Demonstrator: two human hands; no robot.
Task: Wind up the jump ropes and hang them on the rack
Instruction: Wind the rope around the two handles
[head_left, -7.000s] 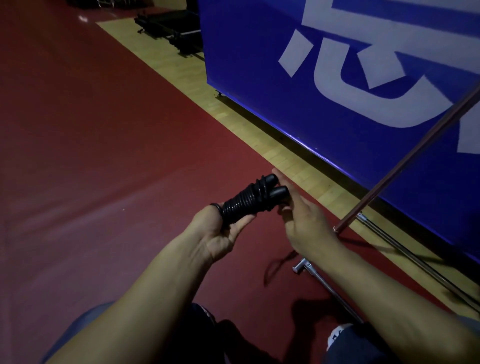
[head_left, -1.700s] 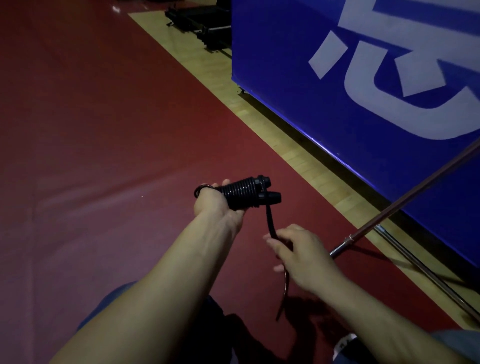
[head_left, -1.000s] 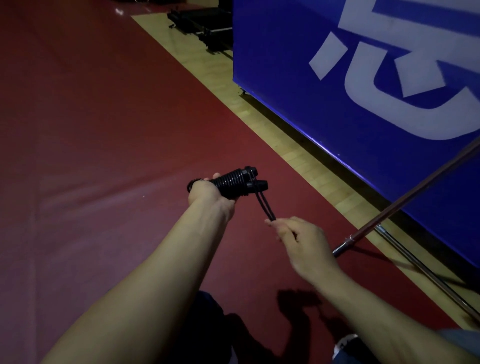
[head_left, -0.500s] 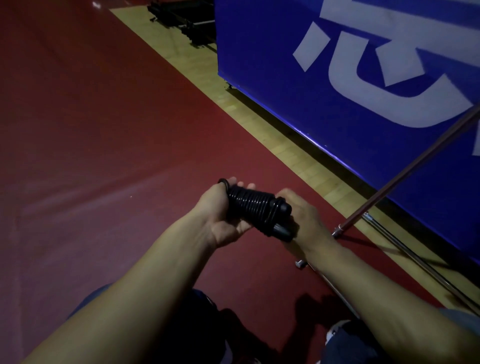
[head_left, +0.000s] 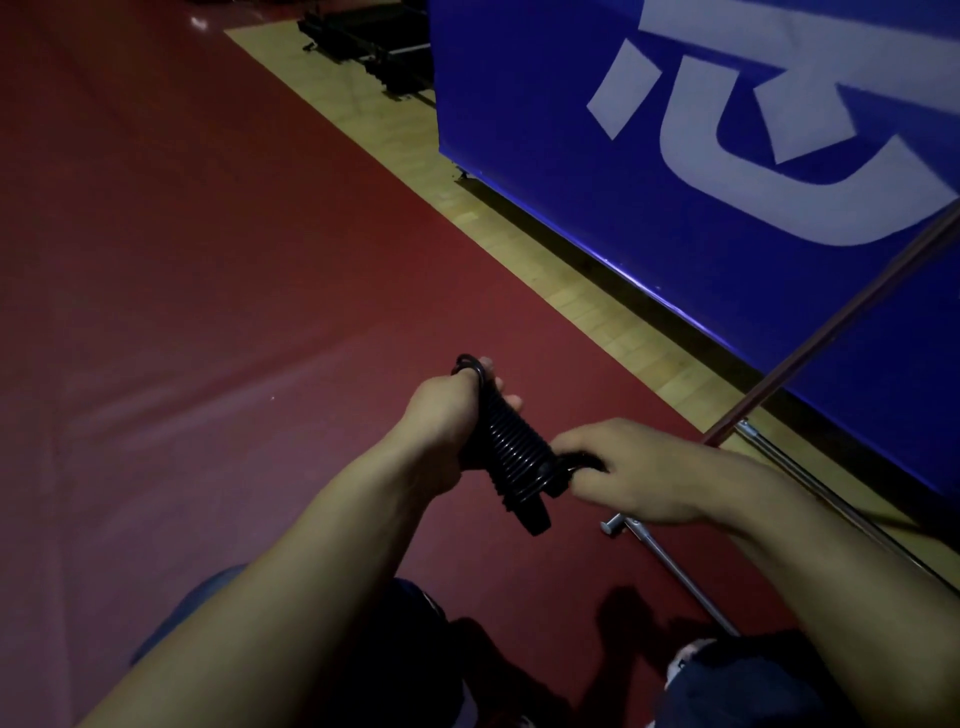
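A black jump rope (head_left: 511, 453) is wound in tight coils round its two handles, making a short thick bundle that points down and to the right. My left hand (head_left: 445, 422) grips the bundle's upper end, where a small loop of rope sticks out past my fingers. My right hand (head_left: 631, 470) is curled against the lower right side of the coils, fingers on the rope's last turn. The metal rack (head_left: 810, 348) shows as a slanted pole and floor bars at the right.
I am over a dark red floor mat (head_left: 208, 291), with my knees at the bottom edge. A strip of wooden floor (head_left: 524, 244) runs beside a big blue banner board (head_left: 675, 171) on the right. Dark equipment (head_left: 369, 41) lies at the top.
My right hand, which pulled the rope's loose end away from the bundle a second ago, has come back to the coils. The bundle has tilted from pointing right to pointing down and right.
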